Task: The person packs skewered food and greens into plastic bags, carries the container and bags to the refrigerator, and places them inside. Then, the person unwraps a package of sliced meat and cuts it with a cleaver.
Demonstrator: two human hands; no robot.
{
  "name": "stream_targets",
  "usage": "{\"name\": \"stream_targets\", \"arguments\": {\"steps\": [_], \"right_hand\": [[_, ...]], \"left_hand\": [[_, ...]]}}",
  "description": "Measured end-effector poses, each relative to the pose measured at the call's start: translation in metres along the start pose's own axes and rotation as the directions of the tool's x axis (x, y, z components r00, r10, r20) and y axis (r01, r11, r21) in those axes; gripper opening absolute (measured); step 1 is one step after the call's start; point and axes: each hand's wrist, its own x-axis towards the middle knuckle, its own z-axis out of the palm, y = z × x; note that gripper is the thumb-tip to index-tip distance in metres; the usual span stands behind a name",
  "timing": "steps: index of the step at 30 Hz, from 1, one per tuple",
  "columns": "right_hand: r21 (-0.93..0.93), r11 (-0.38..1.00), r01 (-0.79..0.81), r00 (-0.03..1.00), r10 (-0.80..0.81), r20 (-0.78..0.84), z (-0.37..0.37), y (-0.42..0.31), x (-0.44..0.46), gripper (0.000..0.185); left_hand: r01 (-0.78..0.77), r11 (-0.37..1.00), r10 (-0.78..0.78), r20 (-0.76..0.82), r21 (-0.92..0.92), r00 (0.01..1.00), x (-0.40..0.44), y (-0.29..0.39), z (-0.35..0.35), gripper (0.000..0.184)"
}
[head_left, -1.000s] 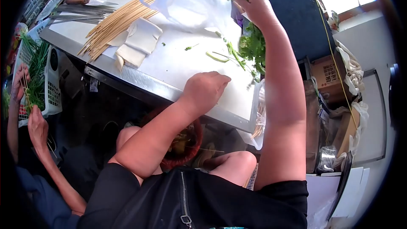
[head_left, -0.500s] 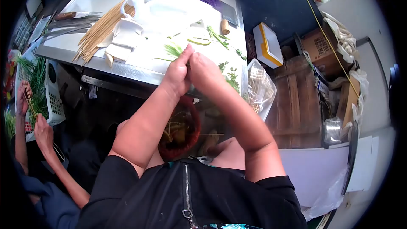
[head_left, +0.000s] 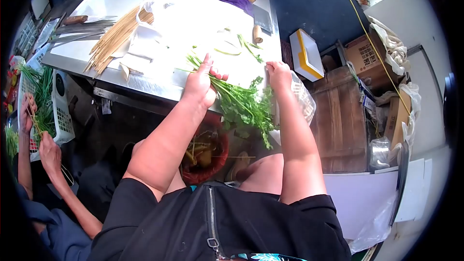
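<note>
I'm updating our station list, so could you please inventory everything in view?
table: one, white, centre
herb bunch: one, green, in left hand
bamboo skewers: many, tan, table left
metal skewers: many, grey, table left
knife: one, brown-handled, table left
cleaver: one, grey, table right
container: one, red, below table
crate: one, white, left
printed cardboard box: one, brown, right
co-worker's hands: two, near crate
left hand: one, gripping bunch
right hand: one, over table right

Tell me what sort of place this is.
Probably a kitchen or food-prep room: the left hand holds leafy greens by a metal-edged table, sticks lie on it, and a basket nearby holds long green stalks.
</note>
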Motion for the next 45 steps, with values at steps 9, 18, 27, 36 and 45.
{"name": "stream_targets", "arguments": {"steps": [9, 18, 27, 36, 45], "right_hand": [[0.584, 0.812, 0.000, 0.993, -0.067, 0.093, -0.061, -0.090, -0.037, 0.013], [0.162, 0.968, 0.194, 0.942, -0.229, 0.245, 0.012, -0.075, 0.050, 0.076], [0.152, 0.972, 0.181, 0.964, -0.206, 0.168, 0.063, -0.095, 0.097, 0.101], [0.263, 0.926, 0.272, 0.929, -0.324, 0.177, 0.063, -0.113, 0.099, 0.068], [0.460, 0.888, 0.005, 0.976, -0.104, 0.191, 0.030, -0.169, 0.032, 0.095]], "left_hand": [[-0.067, 0.982, 0.097, -0.168, 0.179, 0.981, -0.008, -0.002, 0.020, 0.031], [-0.045, 0.997, 0.056, -0.168, 0.069, 0.984, -0.007, 0.030, 0.012, 0.016], [-0.023, 0.998, 0.031, -0.120, 0.063, 0.992, -0.016, 0.079, 0.013, 0.015], [0.033, 0.999, -0.034, 0.058, 0.015, 0.998, -0.019, 0.100, 0.005, 0.018], [-0.005, 0.999, -0.001, 0.185, 0.032, 0.983, -0.024, 0.119, -0.004, 0.020]]}}
